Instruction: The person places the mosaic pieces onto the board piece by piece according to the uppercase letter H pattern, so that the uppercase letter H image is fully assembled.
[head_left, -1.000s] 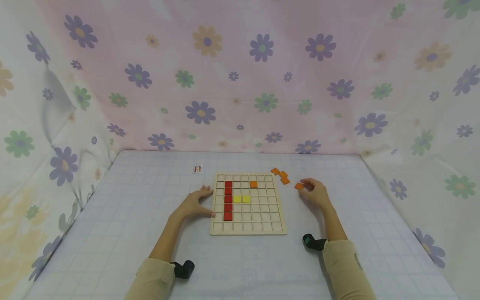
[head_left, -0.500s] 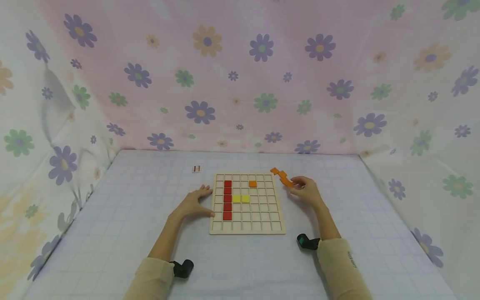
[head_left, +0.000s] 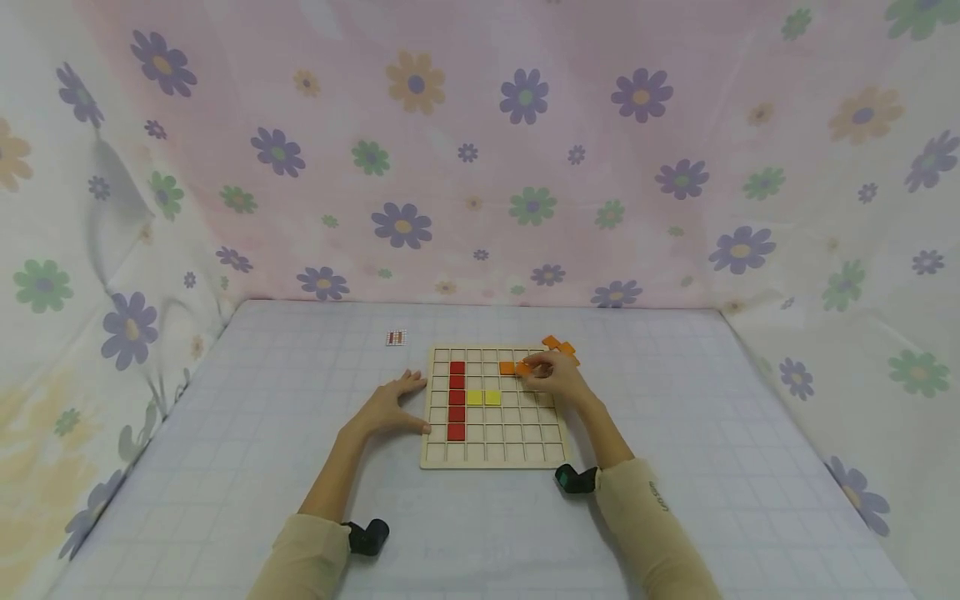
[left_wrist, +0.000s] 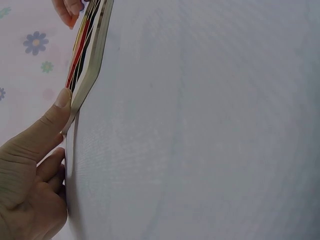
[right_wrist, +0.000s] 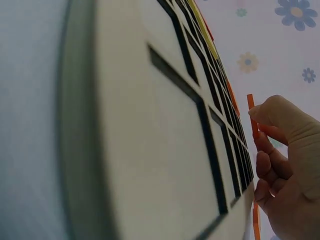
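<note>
My right hand [head_left: 557, 379] pinches an orange square tile [head_left: 522, 369] over the upper right of the wooden grid board [head_left: 480, 461]. In the right wrist view this orange tile [right_wrist: 252, 115] stands on edge between thumb and fingertips, a little off the board's surface. Just left of it, another orange tile lies in a cell. A column of several red tiles [head_left: 457, 398] fills cells on the left, with two yellow tiles [head_left: 483, 398] beside the middle one. Along the board's left edge rests my left hand [head_left: 388, 408], fingers spread, thumb [left_wrist: 62, 102] touching the rim.
Several loose orange tiles [head_left: 552, 342] lie by the board's top right corner, partly behind the right hand. A small printed card [head_left: 396, 338] lies beyond the upper left corner. Flowered cloth [head_left: 480, 167] hangs behind the white table [head_left: 225, 467] and at both sides.
My right hand has carried the orange tile leftward, from the table right of the board, past the loose tiles, to above the board. The left hand stays at the board's edge.
</note>
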